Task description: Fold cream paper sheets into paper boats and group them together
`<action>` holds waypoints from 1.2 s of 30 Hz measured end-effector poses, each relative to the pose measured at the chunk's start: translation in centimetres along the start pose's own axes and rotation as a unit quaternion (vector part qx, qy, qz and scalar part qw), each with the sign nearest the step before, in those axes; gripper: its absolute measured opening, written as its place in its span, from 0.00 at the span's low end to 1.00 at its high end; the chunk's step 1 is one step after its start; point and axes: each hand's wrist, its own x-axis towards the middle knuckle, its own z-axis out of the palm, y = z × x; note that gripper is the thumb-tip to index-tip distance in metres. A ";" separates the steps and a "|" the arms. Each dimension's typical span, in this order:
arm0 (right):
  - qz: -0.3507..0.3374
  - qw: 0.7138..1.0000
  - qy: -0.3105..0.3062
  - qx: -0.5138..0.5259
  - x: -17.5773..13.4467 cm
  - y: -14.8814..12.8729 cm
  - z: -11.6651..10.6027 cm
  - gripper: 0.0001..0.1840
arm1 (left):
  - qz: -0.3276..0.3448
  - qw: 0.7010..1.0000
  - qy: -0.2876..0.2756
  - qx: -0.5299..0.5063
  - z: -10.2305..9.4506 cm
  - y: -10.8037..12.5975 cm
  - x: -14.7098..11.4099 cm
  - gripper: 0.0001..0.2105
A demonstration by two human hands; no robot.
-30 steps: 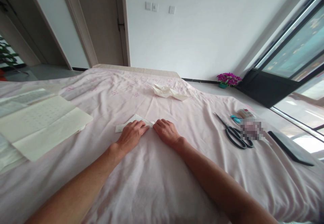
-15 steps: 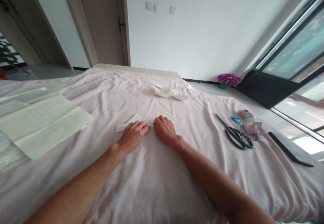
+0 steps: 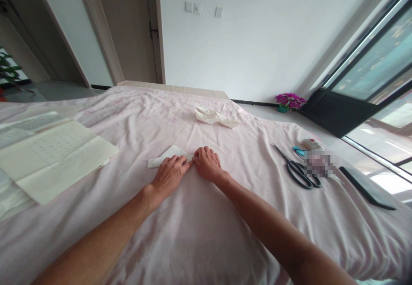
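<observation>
Wide surface under rumpled pale-pink cloth (image 3: pixel 193 238), pink flower print toward far end. On cloth, near middle: small folded paper (image 3: pixel 173 151), lying flat, partly covered. Beyond it, cream folded paper shape (image 3: pixel 212 116), points raised. Left: large creased sheet (image 3: pixel 64 152) overlapping paler sheets (image 3: pixel 30 124). Right: black-handled scissors (image 3: pixel 289 161), blades pointing away; beside them blue item (image 3: pixel 299 150), small packet (image 3: pixel 312 144), pixelated pinkish item (image 3: pixel 319 165), dark flat slab (image 3: pixel 365 187).
</observation>
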 end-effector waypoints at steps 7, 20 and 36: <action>-0.020 1.000 -0.005 -0.018 0.3 0.4 -0.1 0.10 | -0.016 1.000 0.003 0.004 0.3 0.4 -0.2 0.15; -0.044 0.999 0.026 0.013 0.4 3.0 -0.3 0.09 | -0.004 0.999 0.003 -0.039 -0.3 -0.4 -0.3 0.18; -0.159 0.968 0.078 0.179 -0.3 3.1 -0.4 0.16 | -0.087 0.993 -0.005 -0.078 -0.1 -2.8 0.1 0.19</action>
